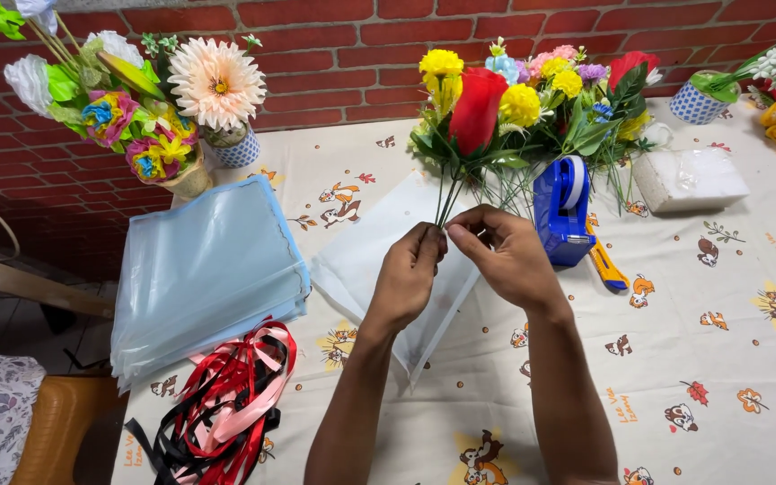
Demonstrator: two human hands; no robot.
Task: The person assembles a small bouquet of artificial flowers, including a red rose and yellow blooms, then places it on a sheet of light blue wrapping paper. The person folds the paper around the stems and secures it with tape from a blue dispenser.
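Observation:
My left hand (409, 269) and my right hand (507, 256) meet above the table, both pinching the thin green stems (447, 199) of a small bunch of artificial flowers. The bunch rises away from me: a red rose bud (477, 108) with yellow blooms (521, 105) and green leaves around it. Under my hands lies a pale translucent wrapping sheet (352, 260). Whether something thin such as tape sits between my fingers cannot be told.
A blue tape dispenser (561, 212) and a yellow-handled cutter (605, 264) lie right of my hands. A stack of pale blue sheets (199, 269) and a tangle of red, pink and black ribbons (231, 404) lie left. Flower pots (186, 175) line the brick wall; a white foam block (689, 178) sits far right.

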